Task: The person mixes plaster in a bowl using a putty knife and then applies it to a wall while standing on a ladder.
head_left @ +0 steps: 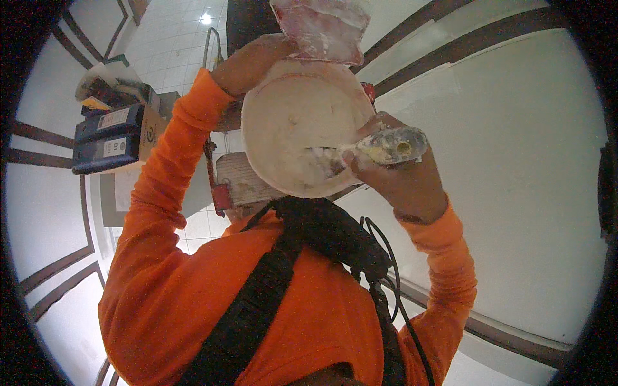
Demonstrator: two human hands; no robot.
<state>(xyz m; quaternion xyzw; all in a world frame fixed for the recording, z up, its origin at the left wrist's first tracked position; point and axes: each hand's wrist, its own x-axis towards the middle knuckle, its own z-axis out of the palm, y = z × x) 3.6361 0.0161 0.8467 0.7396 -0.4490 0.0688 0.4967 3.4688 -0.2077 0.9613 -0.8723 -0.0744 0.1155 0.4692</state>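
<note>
A round whitish bucket (248, 128) with cream-coloured paste (302, 109) in it is in front of my chest. My right hand (409, 186) grips a putty knife by its smeared, pale handle (393, 147). Its blade (325, 161) reaches down into the bucket by the right inner side, partly coated with paste. At the far rim, my left hand (261, 61) is closed on a flat reddish plastic plate (322, 32) streaked with white. The plate hides most of the fingertips.
Dark blue binders (109, 138) and a carton (151, 128) stand at the left. A worn board (244, 177) and a metal rail (211, 48) are beneath and beside the bucket. A white wall (508, 174) with brown mouldings rises at the right. Black cables (393, 257) hang by my chest strap.
</note>
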